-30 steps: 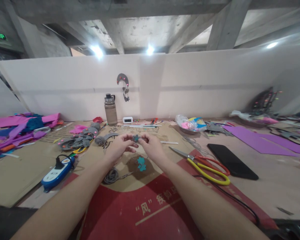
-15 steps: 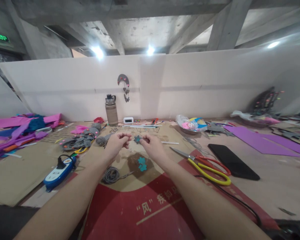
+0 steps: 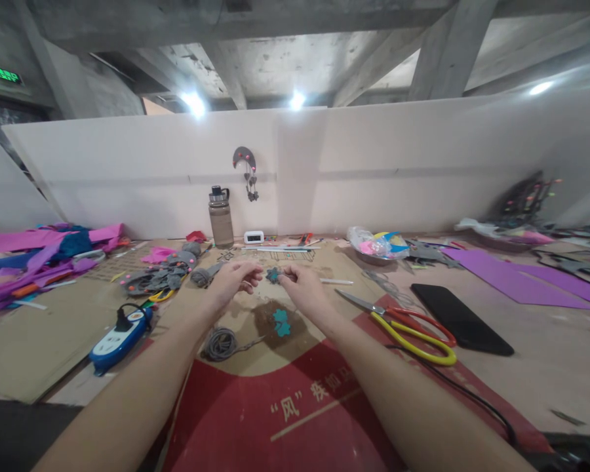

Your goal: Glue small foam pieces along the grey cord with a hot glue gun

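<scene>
Above the middle of the table, my right hand (image 3: pixel 302 288) pinches a small flower-shaped piece in dark teal and grey (image 3: pixel 273 275) between thumb and fingertips. Just left of it is my left hand (image 3: pixel 236 283), its fingers curled inward near the flower. Whatever those fingers hold, if anything, is too small to make out. Below both hands lie teal flower cutouts (image 3: pixel 281 322) on the brown board. A coil of grey yarn (image 3: pixel 220 344) sits beside my left forearm, its loose end stretching toward the cutouts.
Red-and-yellow-handled scissors (image 3: pixel 413 334) and a black phone (image 3: pixel 459 319) lie at right. A blue-and-white power strip (image 3: pixel 120 341) is at left, near grey felt scraps (image 3: pixel 160 278). A bottle (image 3: pixel 221 219) and small white clock (image 3: pixel 254 237) stand at the back.
My left fingers have loosened slightly from a tighter pinch. My right hand keeps the flower in nearly the same spot. The whole view has shifted a little.
</scene>
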{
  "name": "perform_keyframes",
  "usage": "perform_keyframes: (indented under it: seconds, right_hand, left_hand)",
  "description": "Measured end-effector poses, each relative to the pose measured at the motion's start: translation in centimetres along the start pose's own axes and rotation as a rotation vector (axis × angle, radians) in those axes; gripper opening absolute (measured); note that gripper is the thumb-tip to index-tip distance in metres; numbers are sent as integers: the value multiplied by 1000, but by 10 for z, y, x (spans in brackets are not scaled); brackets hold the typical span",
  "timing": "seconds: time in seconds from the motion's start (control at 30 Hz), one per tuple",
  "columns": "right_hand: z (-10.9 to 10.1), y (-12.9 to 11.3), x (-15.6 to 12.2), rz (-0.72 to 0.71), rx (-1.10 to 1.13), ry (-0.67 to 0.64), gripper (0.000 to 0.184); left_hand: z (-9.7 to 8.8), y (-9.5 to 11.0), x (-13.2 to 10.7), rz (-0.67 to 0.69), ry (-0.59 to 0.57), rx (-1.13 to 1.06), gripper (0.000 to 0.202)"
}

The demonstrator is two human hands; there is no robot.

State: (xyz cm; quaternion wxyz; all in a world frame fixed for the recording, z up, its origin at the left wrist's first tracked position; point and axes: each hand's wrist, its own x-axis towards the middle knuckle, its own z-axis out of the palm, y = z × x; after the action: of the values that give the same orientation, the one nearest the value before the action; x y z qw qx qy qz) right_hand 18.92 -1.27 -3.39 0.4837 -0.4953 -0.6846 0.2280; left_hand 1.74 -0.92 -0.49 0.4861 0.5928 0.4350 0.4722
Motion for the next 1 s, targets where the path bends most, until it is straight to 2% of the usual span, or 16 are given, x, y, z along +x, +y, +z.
perform_keyframes:
  seconds: [0.23,0.33,0.4,0.53,0.63,0.7,0.83,1.0]
  right_hand:
    - [-2,-4,-3,-87,-151,-3,11]
    - [-2,-5,-4,-100,-177,-4,8]
    - [-2,-6,-5,-88,-160,4,9]
    - [0,-9,-7,-72,-87,-2,27]
    - [3,-9,-9,-68,-39,-39,32]
    - [6,-9,-11,-75,-14,-72,30]
    - [10,-8,-16,-149,-28,-182,15]
    - [9,-11,-20,-196,-68,-275,20]
  left_hand:
    - [7,-6,-1,131,-142,235,23]
    - [11,-11,-1,143,-144,267,18]
    - [12,-13,-1,116,-122,238,18]
    - [11,-16,1,63,-47,148,22]
    - [9,-16,2,65,24,127,22]
    - [7,-16,4,88,74,120,22]
    - [0,-18,8,126,189,60,25]
    - [-6,-18,13,89,255,-60,29]
